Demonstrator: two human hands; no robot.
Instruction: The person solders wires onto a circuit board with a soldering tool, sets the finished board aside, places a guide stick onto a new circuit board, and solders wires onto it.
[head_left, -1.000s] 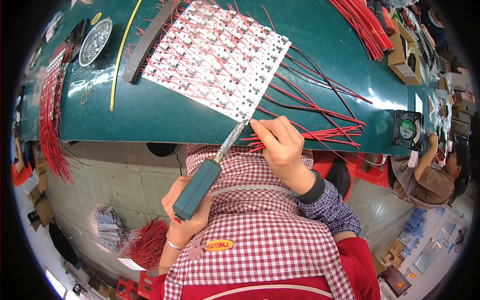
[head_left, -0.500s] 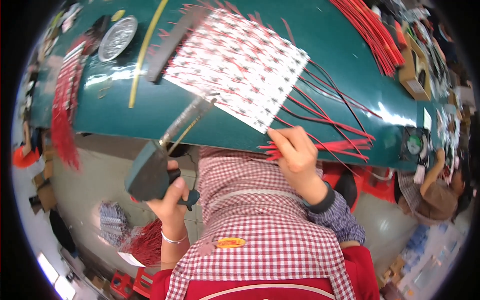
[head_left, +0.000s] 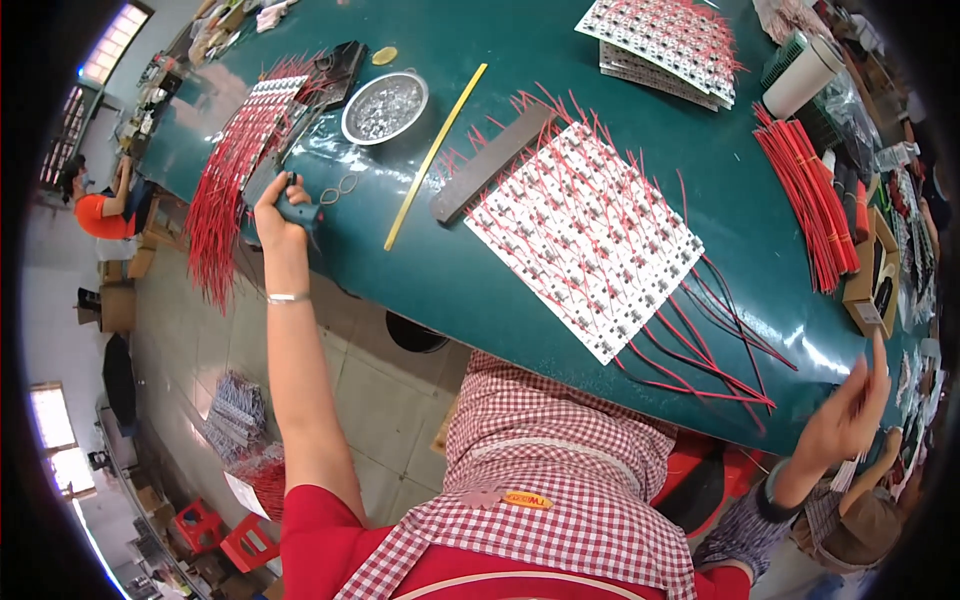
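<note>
My left hand [head_left: 278,222] reaches over the table's left side, closed round the handle of a dark green soldering gun [head_left: 302,214]. Beside it lies a white circuit board panel with red wires [head_left: 272,105], its wires hanging over the table edge. At the lower right, my right hand [head_left: 848,412] is beyond the table's near edge, slightly blurred, its fingers stretched out and nothing visible in them. Between the hands, a white circuit board panel [head_left: 590,235] with rows of small black parts and red wires lies slanted, a dark grey bar [head_left: 492,165] along its upper left edge.
A metal bowl [head_left: 385,108] of silvery bits and a yellow strip [head_left: 436,155] lie left of centre. More panels [head_left: 660,50] are stacked at the back. Red wire bundles [head_left: 805,205] and a cardboard box [head_left: 872,275] stand right. Co-workers sit left [head_left: 105,212] and right [head_left: 850,525].
My left hand has carried the soldering gun from the panel's near edge to the far left. My right hand has left the panel's corner, moving right; the short red wires under it are out of sight.
</note>
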